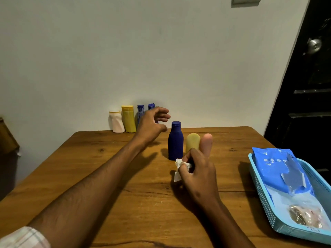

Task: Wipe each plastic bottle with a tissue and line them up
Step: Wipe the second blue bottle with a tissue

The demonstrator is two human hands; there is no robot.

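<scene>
Against the wall at the table's far edge stand a white bottle [116, 122], a yellow bottle [129, 119] and two blue bottles [140, 111], the right one [151, 106] partly hidden behind my left hand [152, 123]. My left hand hovers there with loosely curled fingers and holds nothing. A dark blue bottle [175, 141] stands upright mid-table, a small yellow bottle [192, 142] just right of it. My right hand [197, 169] grips a crumpled white tissue [180, 170] in front of these two, thumb raised.
A light blue plastic basket [265, 199] sits at the table's right edge holding a blue tissue pack [279, 169] and a clear wrapper. A dark door with a metal knob [314, 45] is at the right. The wooden table [107, 176] spreads toward me.
</scene>
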